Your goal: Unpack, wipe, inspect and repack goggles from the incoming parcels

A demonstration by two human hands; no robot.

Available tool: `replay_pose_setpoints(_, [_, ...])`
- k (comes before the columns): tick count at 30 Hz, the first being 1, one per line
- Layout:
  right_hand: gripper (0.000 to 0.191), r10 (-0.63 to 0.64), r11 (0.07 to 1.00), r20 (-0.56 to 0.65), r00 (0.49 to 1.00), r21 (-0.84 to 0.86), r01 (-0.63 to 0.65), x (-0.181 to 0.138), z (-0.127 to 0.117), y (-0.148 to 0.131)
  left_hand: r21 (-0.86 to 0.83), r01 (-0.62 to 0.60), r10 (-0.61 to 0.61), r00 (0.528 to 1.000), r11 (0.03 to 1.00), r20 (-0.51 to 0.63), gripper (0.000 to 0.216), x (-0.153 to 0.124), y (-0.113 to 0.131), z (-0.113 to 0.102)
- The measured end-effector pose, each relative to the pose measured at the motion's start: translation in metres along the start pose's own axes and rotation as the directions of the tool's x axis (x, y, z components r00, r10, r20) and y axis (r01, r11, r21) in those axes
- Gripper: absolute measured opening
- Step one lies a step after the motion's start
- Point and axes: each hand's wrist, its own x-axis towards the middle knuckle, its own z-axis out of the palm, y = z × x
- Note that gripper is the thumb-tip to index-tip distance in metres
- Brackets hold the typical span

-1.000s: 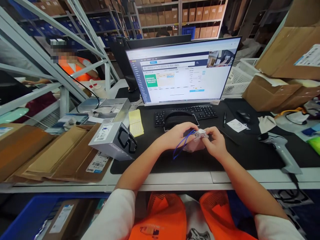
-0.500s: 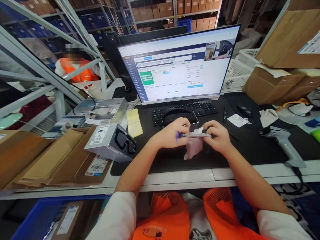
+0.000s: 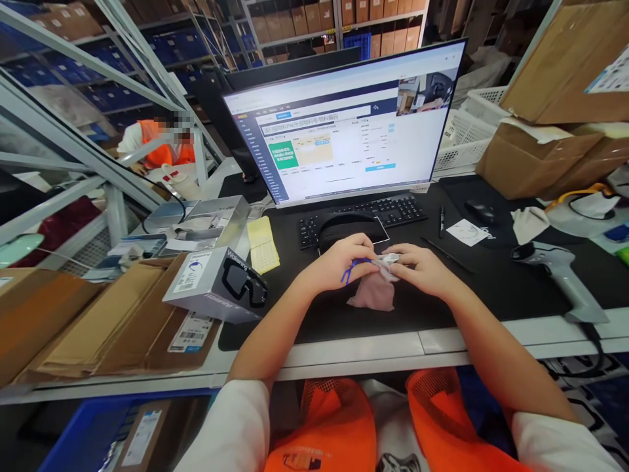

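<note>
Close together above the black desk mat point(image 3: 304, 314), my two hands work at a small greyish-pink cloth pouch point(image 3: 373, 292) hanging beneath the fingers. My left hand point(image 3: 339, 265) is closed on the pouch's upper edge, and a blue cord point(image 3: 352, 269) loops out over its fingers. A crumpled, whitish, partly see-through item point(image 3: 389, 263) lies at the pouch's top, pinched by my right hand point(image 3: 421, 270). Whether it sits inside the pouch is hidden by fingers. Just behind the hands stands a black rounded case point(image 3: 346, 229).
On the left are a goggles box point(image 3: 216, 285), flattened cardboard point(image 3: 113, 314) and a yellow notepad point(image 3: 263, 244). A keyboard point(image 3: 393, 208) and monitor point(image 3: 339, 131) stand behind. To the right are a pen point(image 3: 441, 221), mouse point(image 3: 479, 211) and barcode scanner point(image 3: 555, 269). A co-worker point(image 3: 160, 144) sits beyond the frame.
My hands have drawn closer together. The flat pale piece held level between them is now a crumpled bit at the pouch's top. The pouch hangs further left, and the co-worker has shifted right.
</note>
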Motion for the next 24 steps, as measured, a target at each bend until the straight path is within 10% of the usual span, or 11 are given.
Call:
replay_pose_setpoints(6, [0.028,-0.088,0.974,0.053,0.995,0.213,0.075,-0.001,0.007,-0.003,-0.063,-0.064,0.061,0.997,0.996,-0.048,0.019,0.007,-0.002,0.022])
replay_pose_setpoints(10, [0.028,0.058,0.940,-0.133,0.989,0.340,-0.009,-0.004,0.015,-0.005,-0.071,-0.051,0.034,0.976,0.996,-0.216,0.027,0.006,-0.009,0.034])
replay_pose_setpoints(15, [0.023,0.448,0.621,-0.419,0.790,0.781,0.062,0.000,0.013,-0.004,-0.094,0.090,-0.107,0.976,0.991,-0.189,0.097,0.006,-0.013,0.057])
replay_pose_setpoints(20, [0.018,0.609,0.345,-0.438,0.661,0.897,0.277,0.014,-0.006,0.001,0.066,0.265,-0.265,0.964,0.962,-0.014,0.035,0.008,-0.003,0.069])
replay_pose_setpoints(24, [0.035,0.704,0.267,-0.499,0.505,0.845,0.463,0.018,-0.039,0.022,0.151,0.300,-0.280,0.949,0.942,-0.145,0.027,0.006,0.001,0.047])
